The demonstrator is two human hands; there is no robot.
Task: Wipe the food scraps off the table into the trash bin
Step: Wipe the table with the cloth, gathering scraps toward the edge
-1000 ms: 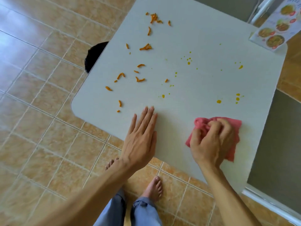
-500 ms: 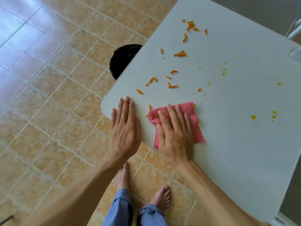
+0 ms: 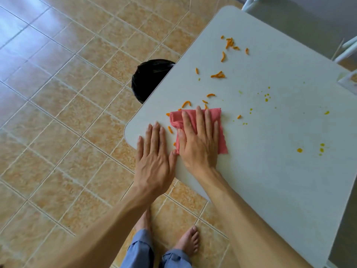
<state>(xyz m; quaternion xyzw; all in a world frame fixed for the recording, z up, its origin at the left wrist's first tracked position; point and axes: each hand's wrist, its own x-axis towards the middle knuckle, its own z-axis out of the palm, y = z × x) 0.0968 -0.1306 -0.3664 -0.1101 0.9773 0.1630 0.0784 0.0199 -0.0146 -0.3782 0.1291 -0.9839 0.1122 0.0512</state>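
A white table (image 3: 270, 171) carries several orange food scraps (image 3: 218, 75) and yellow sauce spots (image 3: 299, 150). My right hand (image 3: 199, 140) lies flat with straight fingers on a pink cloth (image 3: 220, 140) near the table's left corner. A few scraps sit right at the cloth's far edge and one (image 3: 170, 129) lies between my hands. My left hand (image 3: 154, 153) rests flat on the table beside the right, fingers straight. A black-lined trash bin (image 3: 148, 80) stands on the floor, half hidden under the table's left edge.
Tan tiled floor (image 3: 67, 113) spreads to the left. My bare feet (image 3: 188, 242) stand below the table's near edge. A white chair frame (image 3: 345, 49) and a menu card corner (image 3: 349, 81) sit at the far right.
My right hand slid the cloth from the table's right side to the left corner and flattened on it. It now pushes forward into the scraps. My left hand shifted left along the edge.
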